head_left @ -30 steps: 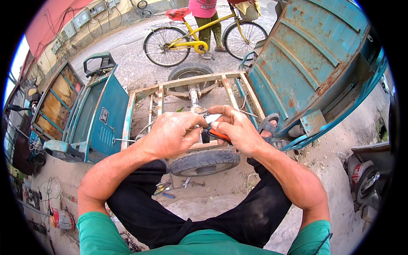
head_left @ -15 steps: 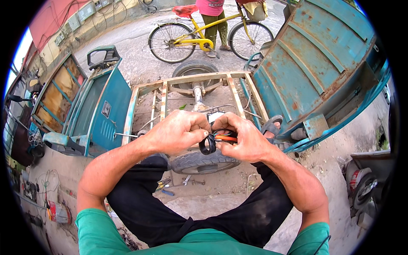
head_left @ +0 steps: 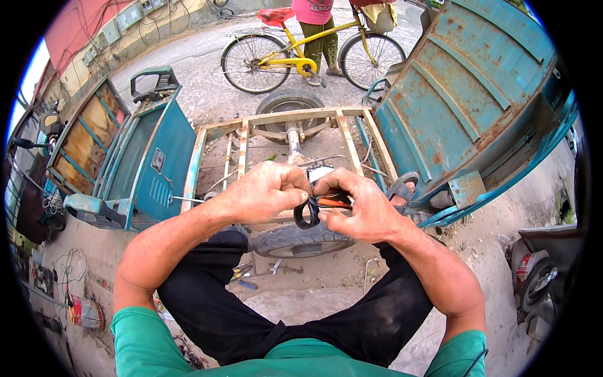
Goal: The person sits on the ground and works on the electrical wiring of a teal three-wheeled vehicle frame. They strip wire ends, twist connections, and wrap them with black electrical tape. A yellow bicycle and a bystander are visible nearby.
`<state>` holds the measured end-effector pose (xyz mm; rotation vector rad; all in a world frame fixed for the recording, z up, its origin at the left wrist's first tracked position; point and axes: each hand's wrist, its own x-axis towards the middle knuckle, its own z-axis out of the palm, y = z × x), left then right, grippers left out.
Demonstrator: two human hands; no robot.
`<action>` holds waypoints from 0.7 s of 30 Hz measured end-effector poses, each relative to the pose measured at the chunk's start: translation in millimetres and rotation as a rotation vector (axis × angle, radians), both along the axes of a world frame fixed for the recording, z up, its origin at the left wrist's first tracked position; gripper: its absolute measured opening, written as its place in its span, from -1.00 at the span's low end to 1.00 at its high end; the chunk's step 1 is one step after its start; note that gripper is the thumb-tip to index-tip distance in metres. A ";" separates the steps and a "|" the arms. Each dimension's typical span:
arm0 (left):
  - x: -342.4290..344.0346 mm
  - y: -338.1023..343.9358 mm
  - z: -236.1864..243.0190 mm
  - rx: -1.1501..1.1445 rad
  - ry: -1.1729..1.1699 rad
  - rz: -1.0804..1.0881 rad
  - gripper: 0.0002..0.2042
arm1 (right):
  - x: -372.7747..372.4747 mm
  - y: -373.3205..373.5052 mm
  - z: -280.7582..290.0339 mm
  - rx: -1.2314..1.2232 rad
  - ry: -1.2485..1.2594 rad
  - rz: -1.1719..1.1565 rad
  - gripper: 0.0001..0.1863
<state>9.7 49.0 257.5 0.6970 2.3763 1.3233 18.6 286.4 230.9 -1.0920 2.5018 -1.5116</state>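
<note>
Your hands work above the near side of the metal frame (head_left: 289,115), the landmark here; your left hand (head_left: 267,196) has thumb and forefinger pinched closed at the upper edge of a black loop (head_left: 301,218), apparently gripping it, exact contact hidden; your right hand (head_left: 364,206) curls its fingers over an orange piece (head_left: 335,203), thumb just under it, little gap left, other fingertips out of sight; the loop hangs between the hands, over the frame's near side, with a tyre (head_left: 304,247) below at that edge; loose tools (head_left: 245,275) lie on the ground on the near side of the frame, a sandaled foot (head_left: 402,187) is beside its right side; risk, as judged: the left pinch looks narrow, so a sharp pull or dusty fingertips could let the loop slip and drop past the frame; the orange piece, held along with dark material too bunched to read, could twist out if the right thumb lifts; hands this close could also snag the loop, and if either piece has an edge, a finger could get nicked.
</note>
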 end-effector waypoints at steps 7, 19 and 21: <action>1.8 5.5 -5.7 -0.100 0.110 0.029 -0.82 | 4.0 -5.2 -11.6 0.004 0.441 -0.068 -0.77; 1.8 9.2 -6.6 -0.107 0.062 0.038 -0.83 | 8.1 -10.8 -9.8 0.045 0.376 -0.126 -0.84; 1.7 10.9 1.3 -0.126 0.078 0.034 -0.84 | 4.5 -10.8 -12.8 -0.002 0.231 -0.167 -0.85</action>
